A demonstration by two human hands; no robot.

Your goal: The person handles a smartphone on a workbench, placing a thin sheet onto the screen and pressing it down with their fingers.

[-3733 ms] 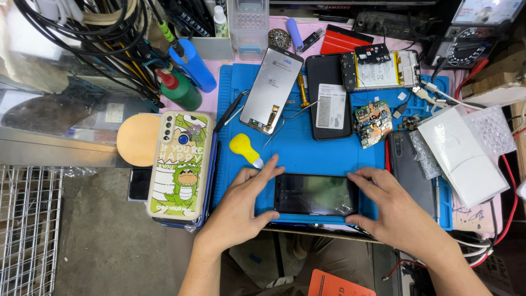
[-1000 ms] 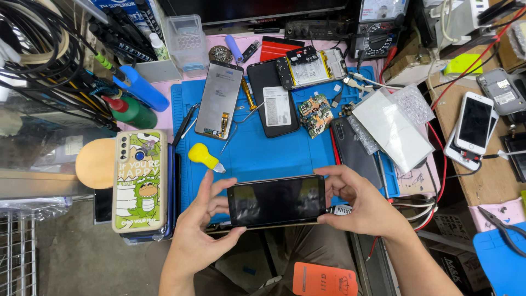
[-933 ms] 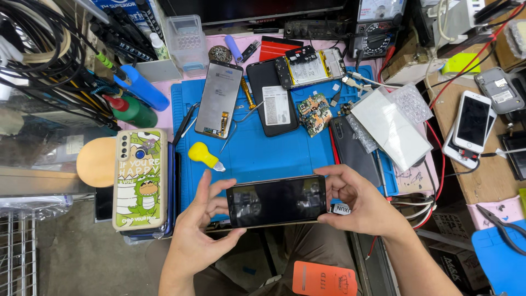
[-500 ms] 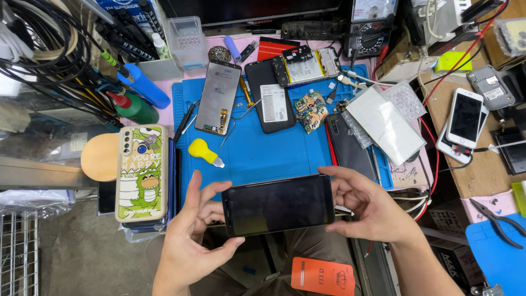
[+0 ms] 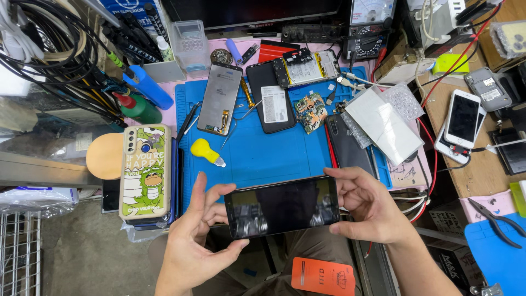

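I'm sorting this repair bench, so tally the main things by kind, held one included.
Dark phone held in left hand and right hand: 1
White phones: 1
Cartoon phone cases: 1
Loose screen panels: 1
Circuit boards: 1
Yellow-handled tools: 1
Pliers: 1
Total: 7

A crowded worktop [image 5: 466, 181] of brown wood runs across the room, with a blue mat [image 5: 263, 156] laid over its middle. A grey concrete floor [image 5: 82, 257] shows below left, beside a wire rack [image 5: 19, 255]. Black cables [image 5: 49, 49] hang upper left, perhaps from a wall hook. The light is even and bright.
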